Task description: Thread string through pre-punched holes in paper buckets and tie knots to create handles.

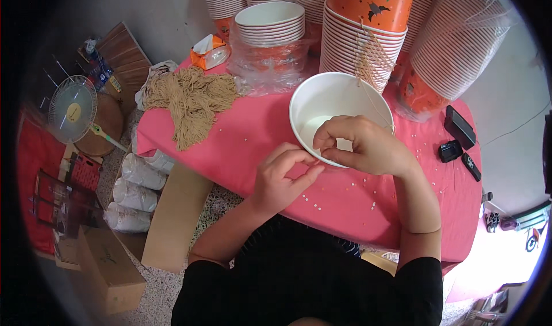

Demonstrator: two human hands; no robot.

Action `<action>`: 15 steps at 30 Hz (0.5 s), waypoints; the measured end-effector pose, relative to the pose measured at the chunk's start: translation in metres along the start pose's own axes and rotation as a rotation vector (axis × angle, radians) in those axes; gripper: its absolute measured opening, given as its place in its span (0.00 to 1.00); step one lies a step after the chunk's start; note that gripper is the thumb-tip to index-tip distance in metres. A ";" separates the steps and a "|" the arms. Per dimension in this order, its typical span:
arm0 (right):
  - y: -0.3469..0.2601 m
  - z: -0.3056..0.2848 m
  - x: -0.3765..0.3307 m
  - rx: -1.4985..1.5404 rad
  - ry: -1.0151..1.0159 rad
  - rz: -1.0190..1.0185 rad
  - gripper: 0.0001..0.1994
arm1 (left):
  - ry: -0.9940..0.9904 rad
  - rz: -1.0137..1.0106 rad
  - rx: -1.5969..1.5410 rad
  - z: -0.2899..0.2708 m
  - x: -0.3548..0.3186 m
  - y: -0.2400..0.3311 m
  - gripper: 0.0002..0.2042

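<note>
A white-lined paper bucket (305, 99) stands on the pink-covered table in front of me. A short cord shows at the far right of its rim. My right hand (362, 145) reaches over the near rim, fingers curled in a pinch just inside it. Outside the same rim, my left hand (283, 176) brings thumb and forefinger together close to the bucket's wall. Whatever lies between the fingertips of either hand is too small to make out. To the left is a heap of tan cords (192, 99).
Behind stand stacked orange buckets (365, 50), tan cords hanging from their rim, and a plastic-wrapped stack (454, 50). An orange tissue pack (210, 51) lies at the back left. Small black items (450, 150) sit on the right. White dots litter the pink cloth (253, 119). A fan (73, 110) stands left.
</note>
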State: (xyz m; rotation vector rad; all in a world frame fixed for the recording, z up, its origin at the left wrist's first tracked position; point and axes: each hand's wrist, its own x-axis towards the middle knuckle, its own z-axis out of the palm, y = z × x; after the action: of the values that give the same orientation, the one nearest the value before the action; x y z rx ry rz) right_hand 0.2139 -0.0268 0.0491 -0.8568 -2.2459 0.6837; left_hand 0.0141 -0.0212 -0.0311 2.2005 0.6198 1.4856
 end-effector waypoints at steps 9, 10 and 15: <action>-0.003 -0.019 -0.008 -0.080 -0.126 0.150 0.07 | 0.048 -0.013 -0.044 -0.009 0.002 -0.006 0.05; -0.005 -0.023 -0.010 -0.088 -0.174 0.209 0.07 | 0.108 -0.143 -0.255 -0.010 0.000 -0.004 0.05; 0.000 -0.034 -0.020 -0.082 -0.032 0.209 0.07 | 0.204 -0.392 -0.755 -0.032 0.015 -0.004 0.03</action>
State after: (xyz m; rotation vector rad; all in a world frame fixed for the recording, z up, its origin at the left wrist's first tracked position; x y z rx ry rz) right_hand 0.2499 -0.0334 0.0648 -1.1405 -2.2452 0.7075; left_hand -0.0111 -0.0067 -0.0113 1.2875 0.4175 1.4253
